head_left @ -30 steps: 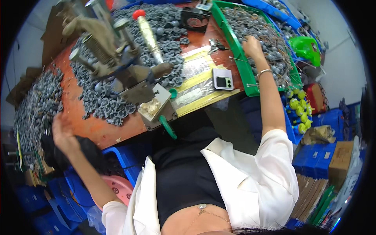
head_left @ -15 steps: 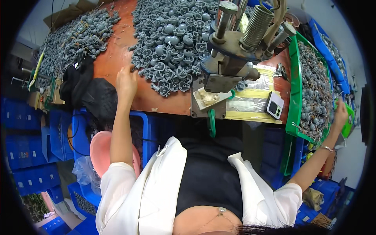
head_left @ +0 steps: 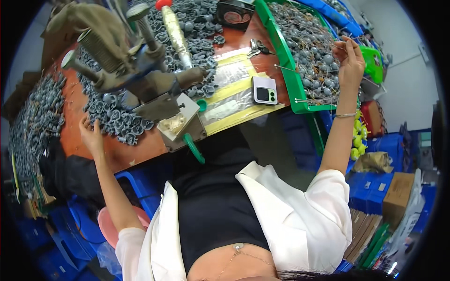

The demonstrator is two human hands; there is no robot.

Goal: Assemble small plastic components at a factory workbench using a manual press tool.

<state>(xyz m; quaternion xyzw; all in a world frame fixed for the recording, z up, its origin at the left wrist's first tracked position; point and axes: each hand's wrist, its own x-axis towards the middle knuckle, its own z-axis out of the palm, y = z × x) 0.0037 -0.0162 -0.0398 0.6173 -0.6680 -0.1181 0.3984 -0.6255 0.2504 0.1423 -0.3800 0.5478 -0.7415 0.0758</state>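
Observation:
My left hand (head_left: 91, 136) is at the left edge of a heap of grey curved plastic shells (head_left: 119, 122) on the table. Its thumb and fingers are apart, and I see nothing between them. Out to the right, my right hand (head_left: 351, 61) is raised over the far right side of a green tray (head_left: 291, 77). That tray is full of grey balls with thin wires (head_left: 323, 75). The right fingers are curled together at the tips; what they hold, if anything, is too small to make out.
Between my arms stands a metal press (head_left: 150, 89) with a green ring handle (head_left: 193, 149). Beside it lie a phone (head_left: 265, 91), keys (head_left: 258, 48) and yellow tape (head_left: 234, 114). Another grey heap (head_left: 40, 112) is far left. A pink basin (head_left: 108, 227) sits below the table.
The view has swung right, so the press and table appear further left. My right hand has shifted from the tray's outer side to above its wired balls; my left stays by the shells.

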